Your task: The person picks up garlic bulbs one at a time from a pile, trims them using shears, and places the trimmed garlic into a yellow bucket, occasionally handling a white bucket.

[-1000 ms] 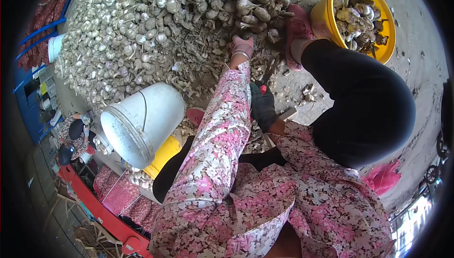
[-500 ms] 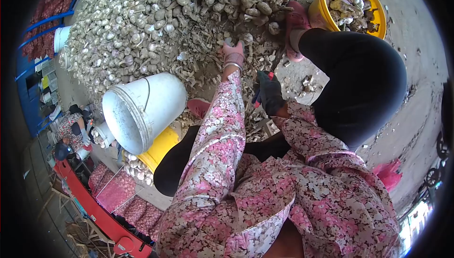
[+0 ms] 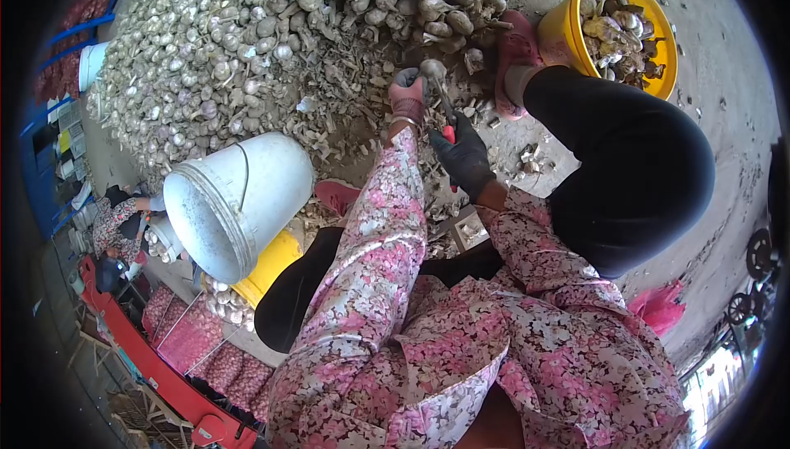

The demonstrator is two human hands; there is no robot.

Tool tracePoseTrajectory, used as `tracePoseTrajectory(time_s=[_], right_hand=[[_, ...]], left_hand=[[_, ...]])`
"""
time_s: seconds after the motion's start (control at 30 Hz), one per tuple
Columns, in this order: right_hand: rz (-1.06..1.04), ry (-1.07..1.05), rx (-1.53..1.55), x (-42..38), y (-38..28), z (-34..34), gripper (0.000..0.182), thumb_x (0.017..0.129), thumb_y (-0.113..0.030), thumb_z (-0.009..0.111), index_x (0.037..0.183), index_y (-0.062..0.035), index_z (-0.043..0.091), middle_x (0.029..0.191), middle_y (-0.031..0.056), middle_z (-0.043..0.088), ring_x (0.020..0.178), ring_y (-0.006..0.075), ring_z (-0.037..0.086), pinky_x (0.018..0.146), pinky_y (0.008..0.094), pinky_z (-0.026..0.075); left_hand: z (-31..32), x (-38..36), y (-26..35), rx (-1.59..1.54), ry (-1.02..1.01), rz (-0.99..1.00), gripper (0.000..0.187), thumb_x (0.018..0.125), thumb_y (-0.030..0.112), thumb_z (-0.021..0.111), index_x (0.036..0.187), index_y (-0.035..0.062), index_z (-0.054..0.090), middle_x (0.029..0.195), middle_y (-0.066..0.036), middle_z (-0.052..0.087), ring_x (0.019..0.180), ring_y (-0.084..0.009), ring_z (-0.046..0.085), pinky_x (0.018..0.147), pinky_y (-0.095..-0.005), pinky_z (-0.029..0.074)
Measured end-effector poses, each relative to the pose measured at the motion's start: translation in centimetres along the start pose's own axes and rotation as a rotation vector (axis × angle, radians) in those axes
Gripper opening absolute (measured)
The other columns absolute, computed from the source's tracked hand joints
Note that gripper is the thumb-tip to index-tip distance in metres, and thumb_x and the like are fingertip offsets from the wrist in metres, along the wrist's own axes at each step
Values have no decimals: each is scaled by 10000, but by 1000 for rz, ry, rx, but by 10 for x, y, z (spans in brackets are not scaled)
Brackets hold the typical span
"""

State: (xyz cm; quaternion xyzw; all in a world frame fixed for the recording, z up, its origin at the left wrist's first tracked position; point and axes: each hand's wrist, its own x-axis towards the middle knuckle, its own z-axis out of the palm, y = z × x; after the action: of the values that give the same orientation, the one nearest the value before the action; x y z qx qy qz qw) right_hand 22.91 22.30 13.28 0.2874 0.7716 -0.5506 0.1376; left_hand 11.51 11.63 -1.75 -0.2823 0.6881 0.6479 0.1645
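My left hand (image 3: pixel 406 97), in a pink glove with grey fingertips, is closed at the side of a garlic bulb (image 3: pixel 432 70) with its stalk pointing down toward me. In a dark glove, my right hand (image 3: pixel 466 159) grips red-handled shears (image 3: pixel 449 134), whose dark blades reach up to the stalk just below the bulb. Whether the blades touch the stalk cannot be made out. Beneath both hands lie dry garlic trimmings (image 3: pixel 354 107), and a heap of garlic (image 3: pixel 247 37) rises beyond them.
A white bucket (image 3: pixel 271 173) lies tipped by my left knee, over a yellow container (image 3: pixel 273 266). A yellow bucket (image 3: pixel 576 33) of garlic and scraps stands beyond my right foot. Another person (image 3: pixel 119 227) works at far left, near a red metal beam (image 3: pixel 144 362) and filled net sacks (image 3: pixel 185 330).
A garlic bulb has come up into my left hand. My right hand has turned and brought the shears up to the stalk. The view has shifted slightly.
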Motion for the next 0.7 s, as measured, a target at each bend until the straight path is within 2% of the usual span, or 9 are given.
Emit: tracePoseTrajectory(time_s=[0.03,0.1,0.13,0.17,0.27,0.33,0.5,0.57,0.7], right_hand=[[-108,-33,-51,0,-3,-4,525,763,-320,674,1151,-21,485,947,214,623,890,391,602,743,418,473],[-175,-25,-74,5,9,2,506,762,-314,681,1135,-27,495,892,189,629,841,349,620,729,417,473],[-43,-43,79,7,18,8,472,767,-313,681,1095,-26,500,848,163,624,787,315,621,698,410,476],[91,-57,231,4,24,9,440,771,-311,681,1056,-26,506,804,136,618,733,281,622,666,404,478],[342,2,622,-17,26,13,319,818,-318,657,978,-77,523,729,52,558,598,188,567,531,340,457],[593,56,999,-25,34,18,325,825,-346,654,1003,-102,535,770,43,553,590,186,568,521,321,455],[602,122,898,-18,44,29,348,810,-356,659,1007,-100,531,792,60,560,624,205,574,528,341,456],[572,243,1001,-15,27,27,226,845,-305,627,823,-122,495,586,3,487,468,150,484,409,316,388],[391,167,1512,-3,44,44,169,886,-248,596,903,-90,538,765,36,587,676,165,588,568,307,471]], left_hand=[[-12,-1,-4,4,9,6,378,718,70,700,1060,-10,559,946,-82,637,840,-159,595,745,-292,485],[-33,-8,-12,117,-19,233,378,750,73,641,1111,2,553,1025,-125,621,912,-222,613,774,-329,489],[-34,-40,26,612,121,58,424,773,158,613,1174,41,546,1086,-161,594,1032,-296,587,850,-384,472],[-38,-56,40,612,118,65,424,773,158,613,1174,41,546,1086,-161,594,1032,-296,587,850,-384,472],[-48,-65,57,1481,-140,10,523,786,430,564,1214,129,560,1171,-153,562,1195,-323,475,967,-423,406],[-35,-84,90,1525,-92,60,476,778,421,571,1166,145,596,1135,-118,600,1110,-320,531,944,-423,424],[7,-66,102,990,-142,194,371,797,338,557,1105,146,633,1101,-153,619,1033,-328,574,884,-403,458],[44,-59,100,1140,-128,296,402,796,318,560,1142,115,585,1128,-170,585,1057,-328,562,893,-411,453],[103,-51,86,1439,-232,87,649,756,386,644,1295,132,388,1250,-172,459,1126,-323,526,893,-413,466]])
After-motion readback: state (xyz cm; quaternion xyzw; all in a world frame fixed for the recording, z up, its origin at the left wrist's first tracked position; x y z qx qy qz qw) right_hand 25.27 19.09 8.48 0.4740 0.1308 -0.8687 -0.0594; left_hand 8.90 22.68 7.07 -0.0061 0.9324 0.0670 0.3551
